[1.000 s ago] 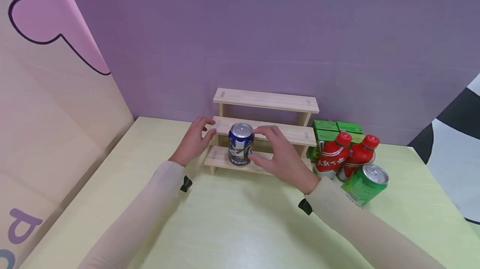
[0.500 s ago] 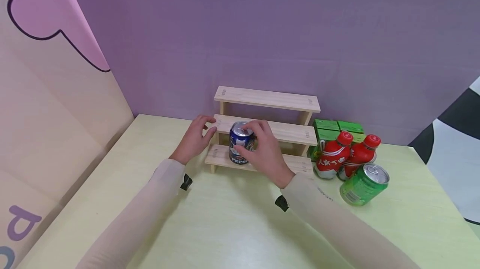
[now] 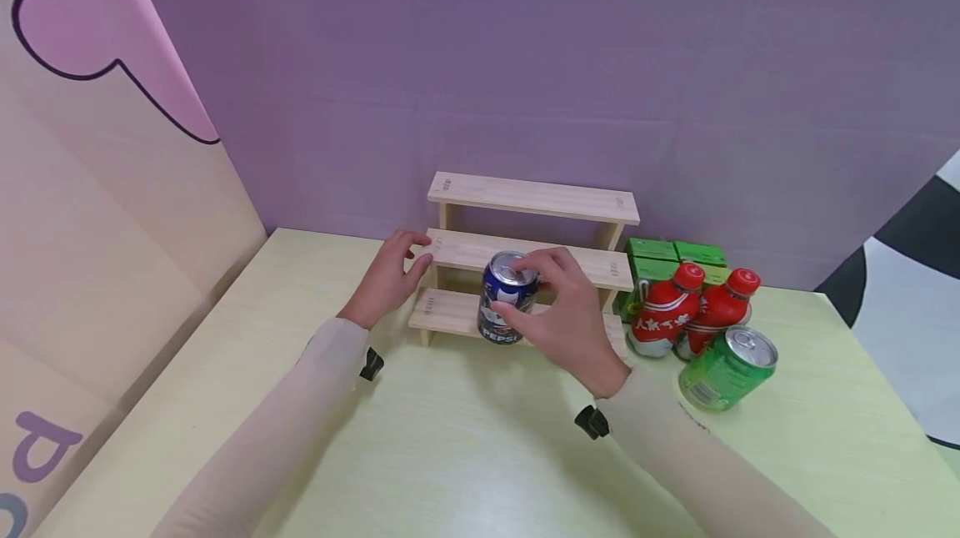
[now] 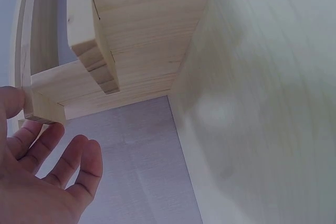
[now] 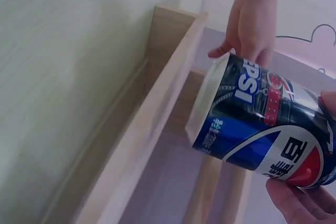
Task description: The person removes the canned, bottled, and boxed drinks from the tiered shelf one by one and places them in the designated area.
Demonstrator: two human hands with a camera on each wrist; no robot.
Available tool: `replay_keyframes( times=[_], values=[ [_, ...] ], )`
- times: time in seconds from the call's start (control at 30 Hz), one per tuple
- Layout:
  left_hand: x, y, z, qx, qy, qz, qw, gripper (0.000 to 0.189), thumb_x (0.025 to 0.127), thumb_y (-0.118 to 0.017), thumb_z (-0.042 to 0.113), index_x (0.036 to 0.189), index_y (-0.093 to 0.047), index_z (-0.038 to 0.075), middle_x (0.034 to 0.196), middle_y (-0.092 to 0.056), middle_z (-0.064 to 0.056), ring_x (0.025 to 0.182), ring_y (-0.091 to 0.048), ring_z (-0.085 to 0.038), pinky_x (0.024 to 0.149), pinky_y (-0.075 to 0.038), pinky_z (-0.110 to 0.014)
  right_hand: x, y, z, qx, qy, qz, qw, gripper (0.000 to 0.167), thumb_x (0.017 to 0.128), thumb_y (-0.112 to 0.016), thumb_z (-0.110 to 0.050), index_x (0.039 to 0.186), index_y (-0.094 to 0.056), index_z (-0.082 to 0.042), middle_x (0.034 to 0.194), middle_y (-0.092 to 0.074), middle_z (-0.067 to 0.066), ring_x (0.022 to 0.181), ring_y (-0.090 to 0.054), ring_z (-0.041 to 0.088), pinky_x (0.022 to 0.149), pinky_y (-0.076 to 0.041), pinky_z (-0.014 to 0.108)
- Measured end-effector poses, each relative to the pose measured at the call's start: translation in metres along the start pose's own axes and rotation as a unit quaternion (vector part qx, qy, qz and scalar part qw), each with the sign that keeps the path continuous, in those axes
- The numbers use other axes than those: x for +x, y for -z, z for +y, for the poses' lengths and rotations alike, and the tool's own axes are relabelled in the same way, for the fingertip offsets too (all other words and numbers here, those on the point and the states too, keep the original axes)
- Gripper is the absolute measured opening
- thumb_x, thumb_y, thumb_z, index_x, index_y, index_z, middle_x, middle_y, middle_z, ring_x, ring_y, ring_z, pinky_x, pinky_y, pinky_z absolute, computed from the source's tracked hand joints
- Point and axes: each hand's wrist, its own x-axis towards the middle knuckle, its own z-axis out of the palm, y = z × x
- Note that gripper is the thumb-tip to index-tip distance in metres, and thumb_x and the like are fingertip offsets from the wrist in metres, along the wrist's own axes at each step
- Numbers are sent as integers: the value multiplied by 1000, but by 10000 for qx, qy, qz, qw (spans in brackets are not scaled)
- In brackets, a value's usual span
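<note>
My right hand (image 3: 566, 317) pinches a blue Pepsi can (image 3: 504, 317) between thumb and fingers near its top and side. The can is at the front of the lowest step of a wooden three-tier rack (image 3: 532, 200), its base overlapping the step's front edge. In the right wrist view the can (image 5: 262, 124) shows its printed side, and its base seems apart from the boards. My left hand (image 3: 386, 279) is at the left end of the middle step. In the left wrist view, my left hand (image 4: 47, 177) grips that board end, with fingertips on both faces.
Right of the rack stand green boxes (image 3: 667, 258), two red bottles (image 3: 663, 313) and a tilted green can (image 3: 729, 369). A purple wall (image 3: 525, 62) rises behind the rack. The pale table (image 3: 420, 446) extends in front.
My right hand closed on the Pepsi can, then moved right and slightly towards me with it, away from its earlier spot on the lowest step. My left hand stayed at the rack.
</note>
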Motion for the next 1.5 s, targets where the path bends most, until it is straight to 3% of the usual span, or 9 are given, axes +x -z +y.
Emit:
replay_keyframes(
  times=[0.23,0.53,0.93,1.3,1.5],
  values=[
    [1,1,-6,-33,-5,17,10000,29,98,-54,19,122,-54,3,124,-49,-9,104,-51,-30,86,-45,-40,-17,33,6,-450,-60,196,9988,43,69,-86,-18,103,-62,-13,109,-50,2,100,-51,16,68,-54,36],
    [0,1,-9,-18,49,0,10000,30,98,-54,19,123,-53,3,124,-48,-10,104,-51,-31,85,-45,-39,-43,68,18,-1146,-221,348,9926,42,63,-87,-15,95,-60,-9,102,-49,4,92,-48,15,59,-49,27],
    [-7,6,-4,-32,131,-78,9999,30,98,-53,20,124,-52,4,125,-48,-9,105,-50,-32,84,-46,-40,-80,113,26,-1802,-488,326,9819,45,56,-90,-11,90,-60,-8,95,-45,3,89,-44,17,57,-40,17],
    [-7,7,-4,-22,-1,-14,10000,29,97,-54,17,122,-53,1,124,-49,-12,103,-50,-32,84,-44,-40,-106,121,45,-2168,-993,-76,9711,40,60,-89,-12,91,-63,-8,102,-49,9,92,-51,30,60,-51,41],
    [-7,7,-5,10,42,-27,10000,30,98,-54,17,123,-53,1,123,-49,-12,104,-50,-32,85,-45,-40,-110,120,55,-2203,-887,-86,9713,41,60,-89,-11,93,-66,-5,106,-53,14,96,-50,33,67,-49,54]
  ],
)
